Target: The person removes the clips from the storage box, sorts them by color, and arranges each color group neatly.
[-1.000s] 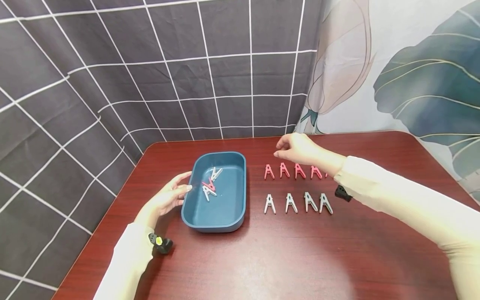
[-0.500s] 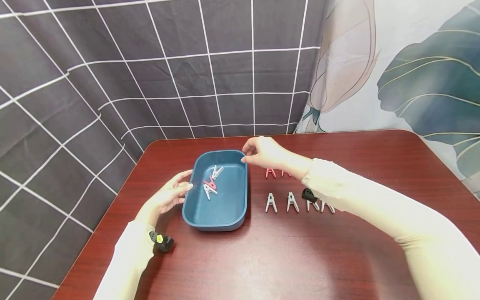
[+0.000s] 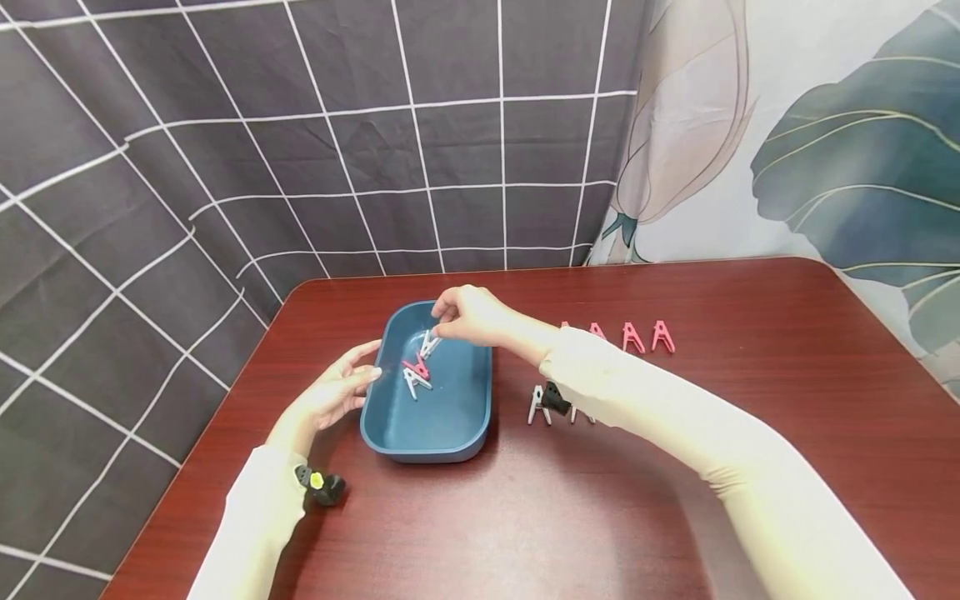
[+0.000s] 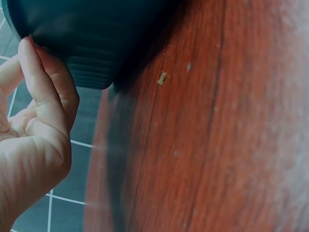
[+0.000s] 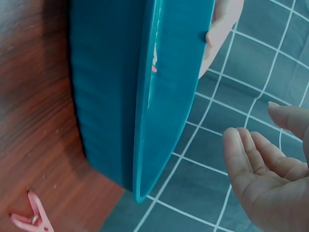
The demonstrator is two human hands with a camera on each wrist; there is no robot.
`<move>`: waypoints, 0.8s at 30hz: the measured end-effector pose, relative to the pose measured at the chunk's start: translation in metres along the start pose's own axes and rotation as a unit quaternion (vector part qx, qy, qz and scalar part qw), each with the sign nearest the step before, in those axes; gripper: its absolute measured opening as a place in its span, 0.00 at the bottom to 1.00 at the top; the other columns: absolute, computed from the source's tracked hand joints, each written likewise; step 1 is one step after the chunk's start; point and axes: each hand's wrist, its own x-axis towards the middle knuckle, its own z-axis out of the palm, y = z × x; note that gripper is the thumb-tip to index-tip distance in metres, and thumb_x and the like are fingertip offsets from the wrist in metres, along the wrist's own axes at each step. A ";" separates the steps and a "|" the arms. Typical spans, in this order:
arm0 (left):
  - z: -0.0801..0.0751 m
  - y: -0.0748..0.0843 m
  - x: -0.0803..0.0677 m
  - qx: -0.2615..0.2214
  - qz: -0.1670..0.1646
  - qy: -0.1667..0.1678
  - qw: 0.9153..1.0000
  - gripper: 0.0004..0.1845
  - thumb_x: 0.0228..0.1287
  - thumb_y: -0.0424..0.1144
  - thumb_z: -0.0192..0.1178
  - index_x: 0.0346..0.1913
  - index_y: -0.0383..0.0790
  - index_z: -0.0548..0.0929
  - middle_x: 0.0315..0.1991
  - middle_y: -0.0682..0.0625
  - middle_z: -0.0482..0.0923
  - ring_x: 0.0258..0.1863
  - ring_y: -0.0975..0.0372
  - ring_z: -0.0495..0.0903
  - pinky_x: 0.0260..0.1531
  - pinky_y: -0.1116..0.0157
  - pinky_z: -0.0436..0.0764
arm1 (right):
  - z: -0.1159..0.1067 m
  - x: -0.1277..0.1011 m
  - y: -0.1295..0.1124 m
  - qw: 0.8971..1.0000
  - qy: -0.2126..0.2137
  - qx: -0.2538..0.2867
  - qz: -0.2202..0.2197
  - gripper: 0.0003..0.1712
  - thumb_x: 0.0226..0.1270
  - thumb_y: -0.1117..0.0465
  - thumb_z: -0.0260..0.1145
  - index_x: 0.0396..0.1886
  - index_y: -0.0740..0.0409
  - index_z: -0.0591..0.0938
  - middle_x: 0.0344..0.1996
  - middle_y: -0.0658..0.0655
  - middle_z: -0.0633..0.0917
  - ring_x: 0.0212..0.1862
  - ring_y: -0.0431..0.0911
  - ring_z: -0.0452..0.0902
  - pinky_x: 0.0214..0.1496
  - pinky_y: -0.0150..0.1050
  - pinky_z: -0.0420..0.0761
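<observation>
One red-brown wooden bench is standing against a dark grid-patterned cloth, with a leaf-printed curtain hanging to its right. One blue tray is sitting left of centre on the bench, holding three pegs: a white peg at the far end, a pink peg and a second white peg just beside it. The left hand is resting against the tray's left wall, fingers nearly straight. The right hand is hovering over the tray's far end, fingers loosely curled just above the first white peg, holding nothing visible. Three pink pegs are lying in a row right of the tray; white pegs are showing partly under the right sleeve. The right wrist view is showing the tray's rim edge-on; the left wrist view is showing its ribbed outer wall.
</observation>
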 end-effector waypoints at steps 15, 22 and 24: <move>-0.001 0.001 0.003 0.000 0.001 -0.005 1.000 0.30 0.72 0.30 0.48 0.73 0.46 0.52 0.46 0.53 0.79 0.42 0.64 0.84 0.39 0.64 0.83 | 0.044 0.020 -0.010 0.999 -0.048 -0.007 0.024 0.16 0.60 0.60 0.68 0.46 0.63 0.83 0.39 0.58 0.87 0.43 0.46 0.82 0.49 0.36 0.79; -0.001 0.000 0.000 -0.009 0.007 -0.013 1.000 0.30 0.72 0.30 0.48 0.72 0.45 0.52 0.43 0.55 0.80 0.40 0.65 0.84 0.37 0.66 0.83 | 0.067 0.022 -0.004 0.997 -0.062 -0.020 0.028 0.13 0.61 0.61 0.67 0.43 0.63 0.83 0.36 0.57 0.87 0.37 0.43 0.82 0.41 0.32 0.79; 0.000 0.000 -0.001 -0.012 0.005 -0.013 1.000 0.30 0.72 0.30 0.47 0.73 0.45 0.51 0.43 0.55 0.80 0.39 0.66 0.83 0.36 0.67 0.83 | 0.073 0.022 -0.003 0.997 -0.066 -0.026 0.026 0.12 0.61 0.61 0.67 0.42 0.63 0.83 0.34 0.57 0.87 0.34 0.42 0.81 0.39 0.31 0.78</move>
